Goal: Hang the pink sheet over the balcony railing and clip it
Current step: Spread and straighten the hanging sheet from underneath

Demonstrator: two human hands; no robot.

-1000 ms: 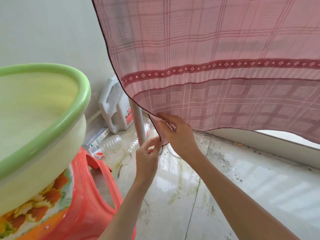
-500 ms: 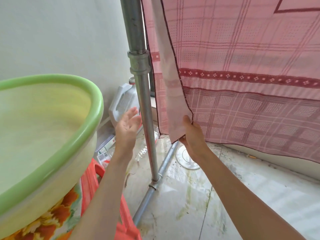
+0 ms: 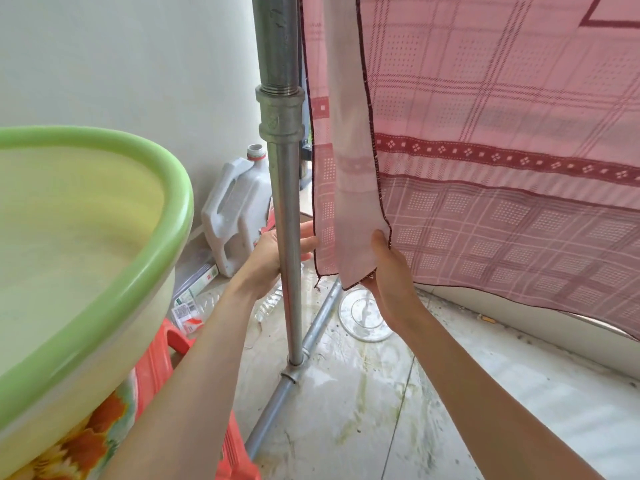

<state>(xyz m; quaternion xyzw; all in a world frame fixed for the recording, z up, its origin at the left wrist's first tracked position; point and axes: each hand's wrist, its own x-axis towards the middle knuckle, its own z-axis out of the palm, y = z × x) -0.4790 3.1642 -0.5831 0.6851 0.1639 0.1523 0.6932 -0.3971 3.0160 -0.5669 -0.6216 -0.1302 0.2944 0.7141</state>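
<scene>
The pink checked sheet (image 3: 485, 140) with a dark red patterned band hangs across the right and top of the head view. Its left edge is folded over, showing a pale underside. My right hand (image 3: 391, 271) pinches the folded lower corner, thumb on the near face. My left hand (image 3: 273, 251) reaches behind a vertical metal pole (image 3: 287, 209) with fingers straight, their tips at the sheet's rear edge. The railing top and any clip are out of view.
A green-rimmed basin (image 3: 104, 258) sits on an orange plastic stool (image 3: 162, 368) at the left, close to my left arm. A white jug (image 3: 235, 213) and small packets lie by the wall. A round clear lid (image 3: 363, 317) lies on the wet tiled floor.
My left hand let go of the corner and moved left, then forward behind the pole toward the sheet. The right hand kept the corner and lifted it slightly; the view came closer.
</scene>
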